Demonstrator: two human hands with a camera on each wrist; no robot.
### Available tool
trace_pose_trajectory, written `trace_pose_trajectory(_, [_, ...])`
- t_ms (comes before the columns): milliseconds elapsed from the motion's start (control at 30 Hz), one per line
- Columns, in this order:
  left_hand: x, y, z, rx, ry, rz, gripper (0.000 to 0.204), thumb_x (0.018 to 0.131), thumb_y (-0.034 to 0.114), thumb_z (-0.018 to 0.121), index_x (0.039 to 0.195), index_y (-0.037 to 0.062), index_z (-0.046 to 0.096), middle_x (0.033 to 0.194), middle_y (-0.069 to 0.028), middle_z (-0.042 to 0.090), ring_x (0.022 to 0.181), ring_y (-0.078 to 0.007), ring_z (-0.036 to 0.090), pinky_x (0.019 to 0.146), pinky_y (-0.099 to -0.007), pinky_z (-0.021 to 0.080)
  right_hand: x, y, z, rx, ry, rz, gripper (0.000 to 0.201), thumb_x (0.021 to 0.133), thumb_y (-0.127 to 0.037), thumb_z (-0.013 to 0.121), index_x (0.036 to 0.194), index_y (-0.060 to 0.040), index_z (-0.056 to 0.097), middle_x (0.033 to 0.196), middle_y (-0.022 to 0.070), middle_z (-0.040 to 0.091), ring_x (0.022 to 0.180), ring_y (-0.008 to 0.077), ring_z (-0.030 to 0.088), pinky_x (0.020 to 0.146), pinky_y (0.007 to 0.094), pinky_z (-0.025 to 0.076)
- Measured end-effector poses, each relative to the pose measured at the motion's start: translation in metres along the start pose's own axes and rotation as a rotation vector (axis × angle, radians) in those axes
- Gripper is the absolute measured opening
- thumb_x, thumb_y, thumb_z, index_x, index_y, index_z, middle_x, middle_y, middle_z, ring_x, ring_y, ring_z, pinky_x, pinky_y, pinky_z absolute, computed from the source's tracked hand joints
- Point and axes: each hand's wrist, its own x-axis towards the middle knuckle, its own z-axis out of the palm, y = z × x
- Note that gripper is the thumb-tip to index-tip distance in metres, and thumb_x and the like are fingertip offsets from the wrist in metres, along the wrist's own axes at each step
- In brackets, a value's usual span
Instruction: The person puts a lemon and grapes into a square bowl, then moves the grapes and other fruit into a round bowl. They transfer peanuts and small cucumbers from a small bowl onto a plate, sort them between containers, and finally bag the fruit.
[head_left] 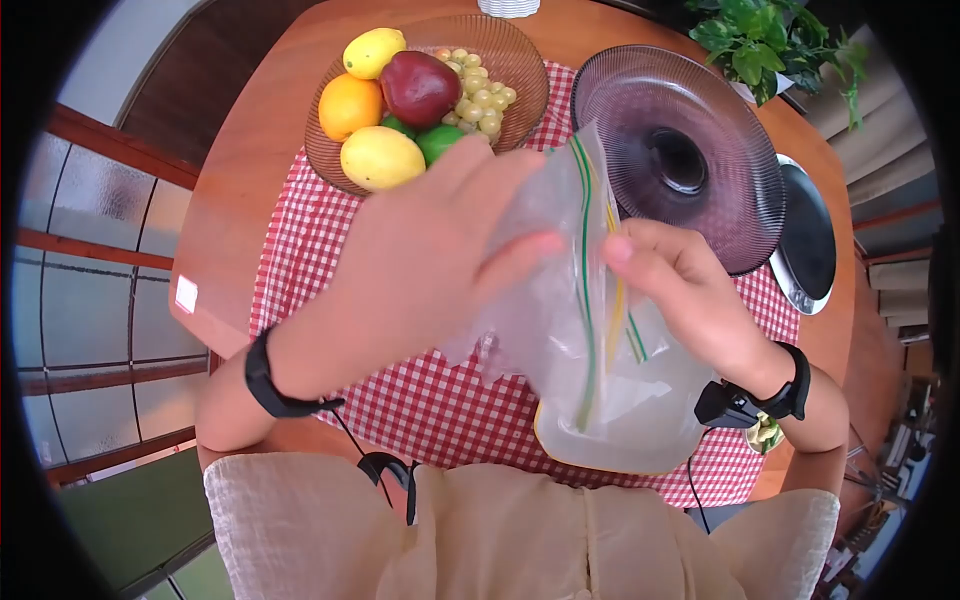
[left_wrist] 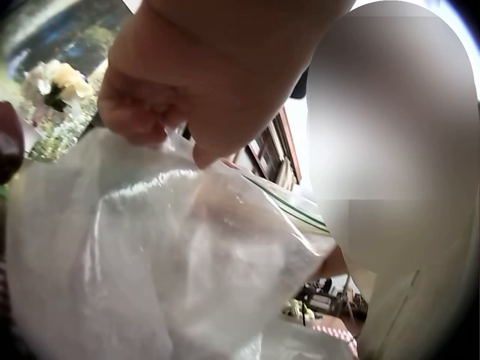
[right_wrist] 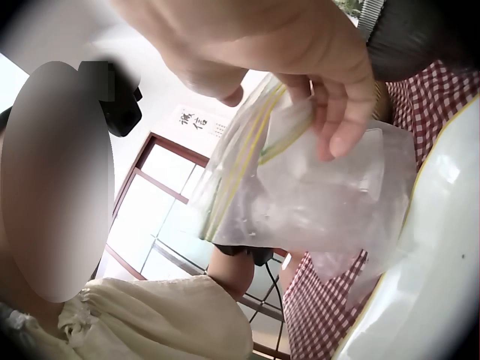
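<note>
A clear plastic zip bag [head_left: 545, 300] with green and yellow strips hangs between both hands, its zip edge running up and down in the head view. My left hand [head_left: 400, 255], blurred there, is on the bag's left side; in the left wrist view its curled fingers [left_wrist: 146, 124] pinch the crumpled plastic [left_wrist: 150, 247]. Beside the strips, my right hand [head_left: 690, 290] grips the edge between thumb and bent fingers. The right wrist view shows that hand [right_wrist: 300, 60] over the bag [right_wrist: 300, 195]. Beneath lies a white dish with a yellow rim [head_left: 640, 450].
At the back left, a ribbed amber bowl [head_left: 525, 75] holds lemons, an orange, a red fruit, green fruit and grapes [head_left: 485, 98]. A purple glass dish [head_left: 735, 170] stands behind the right hand, a dark oval tray [head_left: 805, 235] beyond it. Checkered cloth [head_left: 420, 410] covers the table's middle.
</note>
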Motion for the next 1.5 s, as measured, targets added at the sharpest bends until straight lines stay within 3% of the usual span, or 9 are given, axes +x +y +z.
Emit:
trace_pose_trajectory(167, [-0.014,0.022,0.019,0.297,0.049,0.015,0.065,0.079,0.036,0.071,0.133,0.0049,0.049,0.090,-0.0103,0.053,0.072,-0.0245,0.059,0.057,-0.0329,0.049,0.005,0.015,-0.001,-0.123,0.237,-0.219,0.041,0.092,-0.036,0.062,0.087,0.0041,0.062,0.066,-0.0015,0.050,0.062,0.0083,0.046,0.055,0.0276,0.039])
trace_pose_trajectory(267, [-0.013,0.026,0.018,0.250,-0.072,-0.018,0.066,0.081,0.037,0.068,0.134,0.0037,0.048,0.096,-0.0118,0.056,0.076,-0.0268,0.060,0.061,-0.0337,0.051,0.004,0.007,-0.008,-0.458,0.098,-0.118,0.035,0.093,-0.029,0.060,0.090,0.0057,0.062,0.071,0.0010,0.055,0.065,0.0099,0.049,0.058,0.0283,0.042])
trace_pose_trajectory(500, [-0.013,-0.032,0.007,0.230,0.274,0.223,0.047,0.084,0.030,0.065,0.121,0.0015,0.056,0.099,-0.0145,0.059,0.084,-0.0279,0.059,0.073,-0.0345,0.049,-0.009,-0.002,-0.024,-0.063,0.115,-0.084,0.027,0.095,-0.017,0.049,0.099,0.0052,0.063,0.088,0.0062,0.065,0.077,0.0132,0.058,0.074,0.0242,0.046])
trace_pose_trajectory(767, [-0.037,-0.054,0.018,-1.228,-0.133,-0.892,0.036,0.101,0.031,0.047,0.111,0.0000,0.061,0.101,-0.0081,0.066,0.093,-0.0134,0.061,0.080,-0.0298,0.050,-0.014,0.005,-0.052,0.169,0.122,-0.027,0.028,0.092,-0.015,0.046,0.103,0.0024,0.065,0.088,0.0056,0.066,0.078,0.0095,0.060,0.070,0.0226,0.046])
trace_pose_trajectory(1000, [-0.038,-0.047,0.032,-1.219,0.111,-0.862,0.034,0.100,0.033,0.049,0.104,0.0016,0.062,0.095,-0.0064,0.068,0.086,-0.0121,0.065,0.077,-0.0254,0.052,-0.023,-0.002,-0.048,-0.254,0.151,0.019,0.028,0.092,-0.017,0.048,0.099,0.0015,0.068,0.080,0.0027,0.066,0.069,0.0057,0.056,0.065,0.0204,0.042])
trace_pose_trajectory(1200, [-0.045,-0.037,0.036,-1.349,0.414,-0.811,0.045,0.102,0.042,0.040,0.110,0.0020,0.059,0.099,-0.0076,0.067,0.089,-0.0142,0.066,0.080,-0.0276,0.052,-0.026,0.002,-0.055,0.132,0.175,0.046,0.033,0.094,-0.019,0.044,0.093,0.0060,0.066,0.083,0.0092,0.066,0.074,0.0135,0.061,0.069,0.0245,0.048])
trace_pose_trajectory(1300, [-0.048,-0.024,0.044,-1.672,0.315,-0.870,0.051,0.102,0.046,0.037,0.122,0.0015,0.052,0.109,-0.0096,0.064,0.102,-0.0162,0.062,0.086,-0.0299,0.051,-0.026,0.001,-0.057,0.277,0.223,0.025,0.035,0.094,-0.021,0.042,0.095,0.0061,0.064,0.087,0.0111,0.065,0.077,0.0160,0.062,0.071,0.0269,0.049])
trace_pose_trajectory(1367, [-0.064,-0.028,0.056,-1.826,0.006,-0.894,0.053,0.101,0.045,0.040,0.130,0.0010,0.045,0.117,-0.0102,0.061,0.112,-0.0187,0.058,0.091,-0.0329,0.049,-0.026,0.004,-0.059,0.308,0.266,0.029,0.034,0.094,-0.021,0.042,0.096,0.0057,0.064,0.089,0.0111,0.065,0.077,0.0161,0.062,0.072,0.0273,0.050])
trace_pose_trajectory(1500, [-0.073,-0.019,0.064,-1.423,-0.368,-0.820,0.050,0.102,0.036,0.040,0.133,-0.0039,0.043,0.124,-0.0169,0.058,0.111,-0.0252,0.060,0.094,-0.0374,0.050,-0.026,0.002,-0.056,0.319,0.349,0.028,0.033,0.095,-0.020,0.040,0.096,0.0045,0.063,0.088,0.0103,0.064,0.078,0.0156,0.061,0.073,0.0287,0.050])
